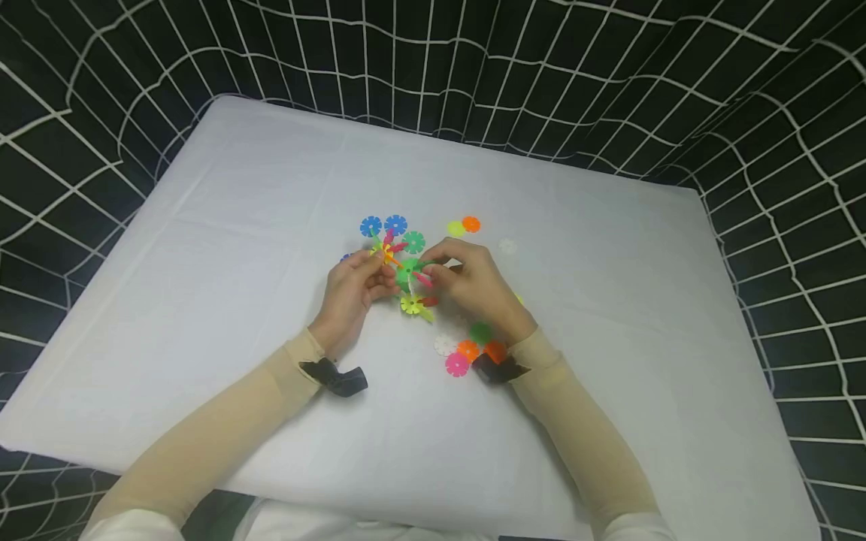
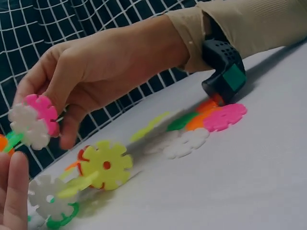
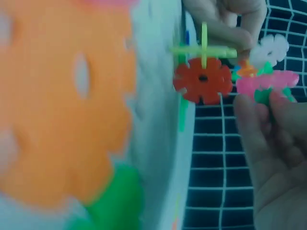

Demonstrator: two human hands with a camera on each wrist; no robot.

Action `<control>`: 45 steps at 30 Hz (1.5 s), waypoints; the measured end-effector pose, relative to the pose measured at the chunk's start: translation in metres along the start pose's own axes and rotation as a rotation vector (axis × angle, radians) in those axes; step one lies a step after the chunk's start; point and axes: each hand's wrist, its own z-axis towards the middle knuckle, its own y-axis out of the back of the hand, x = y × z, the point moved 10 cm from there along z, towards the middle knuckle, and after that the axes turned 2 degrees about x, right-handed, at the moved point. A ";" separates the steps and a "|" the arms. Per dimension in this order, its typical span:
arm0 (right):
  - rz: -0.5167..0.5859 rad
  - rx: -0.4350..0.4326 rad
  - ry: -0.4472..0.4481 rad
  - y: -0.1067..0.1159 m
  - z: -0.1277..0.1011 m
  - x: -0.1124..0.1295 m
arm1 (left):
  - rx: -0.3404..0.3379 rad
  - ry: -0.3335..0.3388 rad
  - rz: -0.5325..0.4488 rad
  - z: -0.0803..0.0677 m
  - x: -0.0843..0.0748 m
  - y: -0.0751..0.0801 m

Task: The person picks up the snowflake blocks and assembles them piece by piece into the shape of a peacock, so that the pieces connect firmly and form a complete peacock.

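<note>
Both hands at a cluster of toy flower discs, mid-table.

Left hand curled round the left side of the joined disc cluster, raised just above the middle of the white table. Right hand pinching a pink disc and a white disc at the cluster's right side, thumb and fingers closed on them. Yellow disc and red disc slotted into the cluster's lower part. Two blue discs just beyond the cluster, toward the far edge; an orange disc and a yellow-green one further right. Loose heap of discs under the right wrist, toward the near edge, pink, orange, green and white touching. Black netting round the table.
</note>
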 end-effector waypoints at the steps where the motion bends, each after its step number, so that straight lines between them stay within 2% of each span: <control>1: -0.020 0.006 -0.021 0.002 0.000 -0.002 | 0.003 0.003 -0.015 0.000 0.000 0.000; 5: -0.124 0.051 -0.157 0.011 -0.001 -0.016 | 0.012 0.013 -0.075 -0.002 -0.003 0.002; 9: -0.203 0.241 -0.282 0.000 -0.007 -0.031 | 0.022 0.018 -0.125 -0.002 -0.004 0.003; 12: -0.252 0.375 -0.265 -0.017 -0.011 -0.031 | 0.030 0.015 -0.154 -0.001 -0.004 0.003; 15: -0.313 0.404 -0.181 -0.031 -0.012 -0.022 | 0.024 0.011 -0.166 0.000 -0.004 0.003; 18: -0.381 0.364 -0.097 -0.040 -0.010 -0.011 | 0.022 0.010 -0.143 0.001 -0.004 0.004; 23: -0.392 0.254 -0.057 -0.045 -0.008 -0.002 | 0.018 -0.017 -0.092 0.001 -0.004 0.003; 27: -0.406 0.118 -0.019 -0.033 -0.007 0.010 | 0.007 -0.050 -0.052 -0.001 -0.006 0.003; 30: -0.472 -0.022 0.085 -0.018 -0.009 0.029 | 0.005 -0.072 -0.010 -0.001 -0.006 0.003; 33: -0.581 -0.120 0.187 -0.011 -0.014 0.045 | 0.016 -0.095 0.044 -0.002 -0.006 0.001; 38: -0.693 -0.157 0.242 -0.012 -0.017 0.055 | 0.040 -0.148 0.174 -0.004 -0.008 -0.002; 45: -0.721 -0.186 0.281 -0.012 -0.020 0.058 | 0.018 -0.254 0.404 -0.006 -0.018 -0.004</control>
